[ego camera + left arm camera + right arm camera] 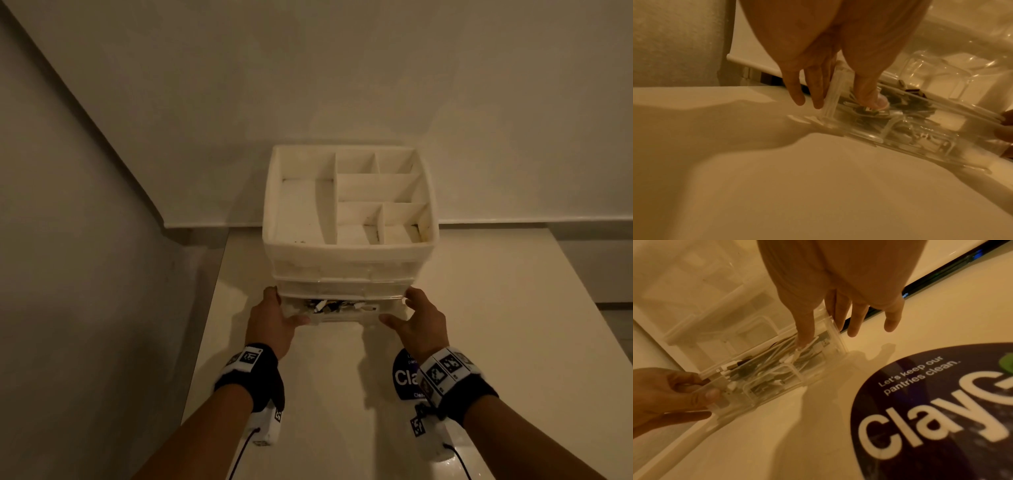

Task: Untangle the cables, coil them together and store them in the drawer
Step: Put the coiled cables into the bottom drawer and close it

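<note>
Head view: your left hand [274, 320] and right hand [419, 322] sit at the two front corners of the clear bottom drawer [346, 313] of the white organizer [351, 246]. Drawer sticks out a little from the unit.
Head view, cables: cables [334, 306] show only as a dark-and-white jumble inside the drawer, detail too small.
Head view, extras: organizer top has open divided compartments; the unit stands on the white table [496, 325] near the wall. A dark round sticker [406, 377] lies on the table by your right wrist.
Left wrist view: your left thumb [869, 95] lies on the drawer front, the other fingers [807, 91] run down its outer side wall. So you pinch the corner. Cables [869, 110] blur through the plastic.
Right wrist view: clearest look at the cables [777, 360], white and dark leads with USB plugs, bunched in the drawer [756, 382].
Right wrist view, grip: your right thumb [805, 331] reaches over the drawer's end wall, the other fingers [855, 318] hang straight outside it; whether they touch the wall I cannot tell. Your left hand [672, 395] grips the far corner.
Right wrist view, sticker: reads "Let's keep our pantries clean" [941, 410].
</note>
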`<action>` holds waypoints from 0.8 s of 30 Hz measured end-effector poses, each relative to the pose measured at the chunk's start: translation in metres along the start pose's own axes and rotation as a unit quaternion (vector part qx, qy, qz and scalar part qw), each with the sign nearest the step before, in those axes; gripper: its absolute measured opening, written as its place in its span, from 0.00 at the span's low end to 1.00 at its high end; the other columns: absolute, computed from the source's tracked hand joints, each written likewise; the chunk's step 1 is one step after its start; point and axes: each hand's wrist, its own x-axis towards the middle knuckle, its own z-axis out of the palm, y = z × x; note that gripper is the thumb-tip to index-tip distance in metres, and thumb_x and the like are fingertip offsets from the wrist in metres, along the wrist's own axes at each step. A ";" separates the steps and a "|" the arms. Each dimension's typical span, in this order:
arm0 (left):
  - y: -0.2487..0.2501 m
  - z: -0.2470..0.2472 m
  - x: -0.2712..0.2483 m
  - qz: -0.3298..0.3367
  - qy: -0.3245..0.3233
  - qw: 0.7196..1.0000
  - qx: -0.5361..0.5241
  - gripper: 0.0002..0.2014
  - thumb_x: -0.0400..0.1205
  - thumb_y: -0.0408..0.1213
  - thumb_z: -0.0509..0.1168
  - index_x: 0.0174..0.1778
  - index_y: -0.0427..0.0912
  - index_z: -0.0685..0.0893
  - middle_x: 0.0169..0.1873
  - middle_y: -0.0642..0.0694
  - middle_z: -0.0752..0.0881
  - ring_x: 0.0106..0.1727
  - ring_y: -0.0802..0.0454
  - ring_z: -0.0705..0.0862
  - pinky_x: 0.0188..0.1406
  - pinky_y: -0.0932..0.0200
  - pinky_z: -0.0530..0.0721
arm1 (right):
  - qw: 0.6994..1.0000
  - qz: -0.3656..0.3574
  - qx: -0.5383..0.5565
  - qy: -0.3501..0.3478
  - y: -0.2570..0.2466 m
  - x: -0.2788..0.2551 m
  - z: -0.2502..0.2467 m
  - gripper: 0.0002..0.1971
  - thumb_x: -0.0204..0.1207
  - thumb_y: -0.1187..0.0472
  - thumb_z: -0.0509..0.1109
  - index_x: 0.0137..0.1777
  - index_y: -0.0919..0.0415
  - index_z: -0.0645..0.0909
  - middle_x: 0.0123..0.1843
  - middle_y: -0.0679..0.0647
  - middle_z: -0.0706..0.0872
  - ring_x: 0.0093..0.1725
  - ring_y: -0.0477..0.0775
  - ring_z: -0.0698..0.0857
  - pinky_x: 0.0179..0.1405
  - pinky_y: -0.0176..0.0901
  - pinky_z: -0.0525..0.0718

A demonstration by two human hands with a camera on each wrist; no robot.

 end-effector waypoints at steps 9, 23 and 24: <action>-0.001 0.008 0.002 0.002 0.031 0.999 -0.031 0.30 0.67 0.41 0.82 0.59 0.40 0.74 0.52 0.47 0.83 0.54 0.44 0.84 0.48 0.57 0.81 | 0.999 -0.003 0.038 0.039 -0.001 0.002 0.008 0.26 0.69 0.59 0.80 0.66 0.55 0.76 0.62 0.55 0.87 0.64 0.58 0.84 0.65 0.55 0.81; 0.017 0.043 0.001 -0.124 0.067 0.974 -0.179 0.56 0.51 0.59 0.76 0.75 0.50 0.59 0.67 0.45 0.68 0.66 0.41 0.75 0.69 0.34 0.73 | 0.997 -0.018 0.070 0.009 0.003 -0.003 0.012 0.34 0.68 0.67 0.78 0.73 0.56 0.69 0.71 0.55 0.80 0.68 0.59 0.81 0.65 0.49 0.79; 0.018 0.043 0.003 -0.130 0.071 0.972 -0.181 0.54 0.52 0.57 0.77 0.73 0.51 0.60 0.66 0.45 0.68 0.66 0.40 0.75 0.69 0.33 0.73 | 0.997 -0.018 0.074 0.010 0.004 -0.003 0.012 0.33 0.68 0.67 0.78 0.73 0.56 0.69 0.70 0.55 0.80 0.67 0.59 0.81 0.63 0.47 0.79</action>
